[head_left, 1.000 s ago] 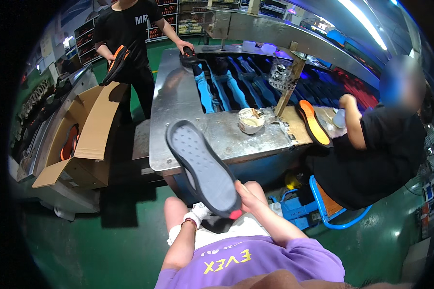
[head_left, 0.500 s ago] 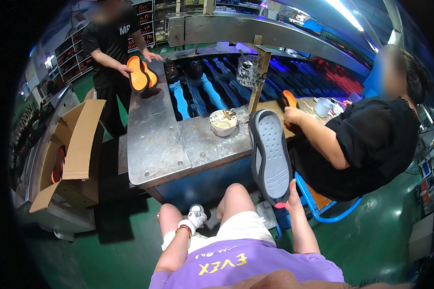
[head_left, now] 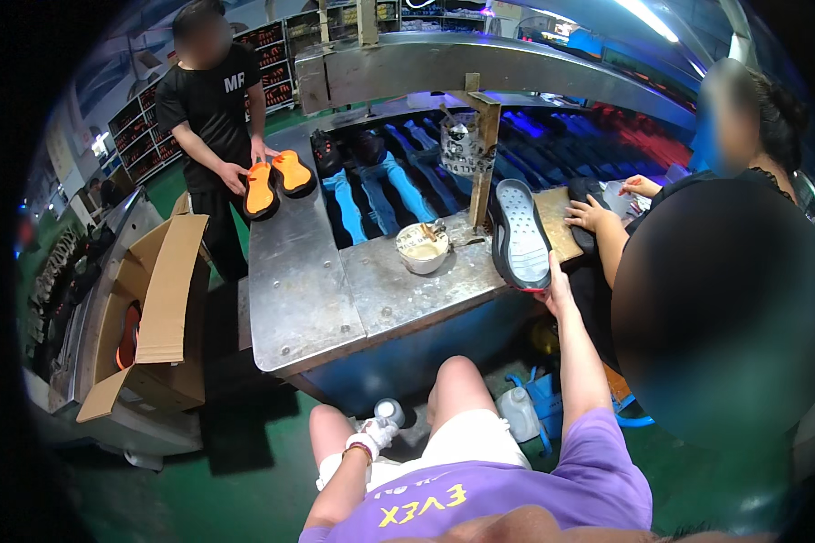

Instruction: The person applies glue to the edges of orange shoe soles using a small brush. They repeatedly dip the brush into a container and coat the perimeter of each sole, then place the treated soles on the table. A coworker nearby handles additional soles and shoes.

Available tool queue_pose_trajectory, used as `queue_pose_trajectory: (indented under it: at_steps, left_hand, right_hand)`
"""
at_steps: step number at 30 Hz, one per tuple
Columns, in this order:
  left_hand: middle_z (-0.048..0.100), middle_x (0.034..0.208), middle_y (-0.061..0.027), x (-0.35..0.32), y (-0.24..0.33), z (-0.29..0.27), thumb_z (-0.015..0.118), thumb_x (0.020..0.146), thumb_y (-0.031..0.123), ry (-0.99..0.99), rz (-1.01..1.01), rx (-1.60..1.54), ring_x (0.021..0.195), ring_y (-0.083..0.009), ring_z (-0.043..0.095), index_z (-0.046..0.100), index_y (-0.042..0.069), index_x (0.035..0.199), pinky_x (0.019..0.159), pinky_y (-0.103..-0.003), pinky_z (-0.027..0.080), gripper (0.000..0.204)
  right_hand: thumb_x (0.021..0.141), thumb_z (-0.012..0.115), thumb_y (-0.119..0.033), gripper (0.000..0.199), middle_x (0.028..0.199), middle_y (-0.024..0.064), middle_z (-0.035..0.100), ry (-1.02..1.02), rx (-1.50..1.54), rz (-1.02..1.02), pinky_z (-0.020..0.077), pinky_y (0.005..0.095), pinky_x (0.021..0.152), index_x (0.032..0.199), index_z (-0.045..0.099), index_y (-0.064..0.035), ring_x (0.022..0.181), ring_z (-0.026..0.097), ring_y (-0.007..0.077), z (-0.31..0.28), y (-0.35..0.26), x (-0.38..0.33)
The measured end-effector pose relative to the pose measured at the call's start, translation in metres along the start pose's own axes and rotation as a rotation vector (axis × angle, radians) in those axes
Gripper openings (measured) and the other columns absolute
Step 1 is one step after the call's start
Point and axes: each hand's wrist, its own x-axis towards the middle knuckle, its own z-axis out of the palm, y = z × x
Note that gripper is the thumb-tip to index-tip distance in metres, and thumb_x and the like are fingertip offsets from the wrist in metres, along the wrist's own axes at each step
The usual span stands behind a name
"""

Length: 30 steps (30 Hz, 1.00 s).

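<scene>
Right hand (head_left: 555,288) grasping shoe sole (head_left: 522,233) — now reached to metal table (head_left: 335,299); left hand (head_left: 374,437) clenched

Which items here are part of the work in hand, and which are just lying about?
In hand: dark shoe sole, held up by the right hand; left hand gloved, by the knee.

Lying about: paste bowl, cardboard box, white jug.

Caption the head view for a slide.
Right hand holds a grey shoe sole over the metal table; gloved left hand rests by the knee.
</scene>
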Motion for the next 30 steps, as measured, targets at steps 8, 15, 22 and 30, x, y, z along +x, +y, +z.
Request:
queue_pose_trajectory:
  at_steps: [8,15,22,30]
  left_hand:
    - [0.073,0.080,-0.0093,-0.026,0.001,-0.007,0.063,0.090,0.029,0.047,0.087,0.001,0.073,-0.0251,0.070,0.075,0.009,0.092,0.067,-0.040,0.052,0.024]
    - [0.063,0.069,-0.0007,-0.028,0.027,-0.006,0.065,0.092,0.020,0.041,0.175,0.022,0.061,-0.0130,0.058,0.071,0.010,0.086,0.057,-0.034,0.047,0.013]
    - [0.071,0.079,-0.0072,-0.020,0.010,-0.002,0.065,0.094,0.023,0.146,0.192,-0.068,0.060,-0.0181,0.065,0.074,0.006,0.096,0.059,-0.037,0.052,0.019]
    - [0.070,0.119,-0.0196,-0.130,0.184,-0.100,0.071,0.085,0.007,0.869,0.951,0.315,0.111,-0.0408,0.066,0.070,0.005,0.117,0.100,-0.047,0.053,0.032]
  right_hand:
    - [0.103,0.042,-0.065,0.059,0.078,0.0066,0.068,0.407,0.286,-0.047,0.0388,0.0267,0.043,0.096,0.064,-0.0103,0.050,0.052,0.0125,0.004,0.119,-0.037]
    - [0.105,0.060,-0.025,0.024,0.081,0.0086,0.072,-0.182,-0.571,-0.471,0.0549,0.0278,0.060,0.101,0.067,-0.0026,0.071,0.069,0.0148,0.072,0.260,-0.172]
    - [0.093,0.066,-0.027,0.023,0.092,0.0149,0.076,-0.567,-1.101,-0.443,0.0583,0.0420,0.080,0.106,0.072,-0.0085,0.089,0.075,0.0314,0.132,0.199,-0.190]
    - [0.097,0.066,-0.020,0.020,0.088,0.0118,0.076,-0.432,-0.960,-0.381,0.0592,0.0344,0.076,0.109,0.072,-0.0054,0.082,0.075,0.0216,0.121,0.215,-0.188]
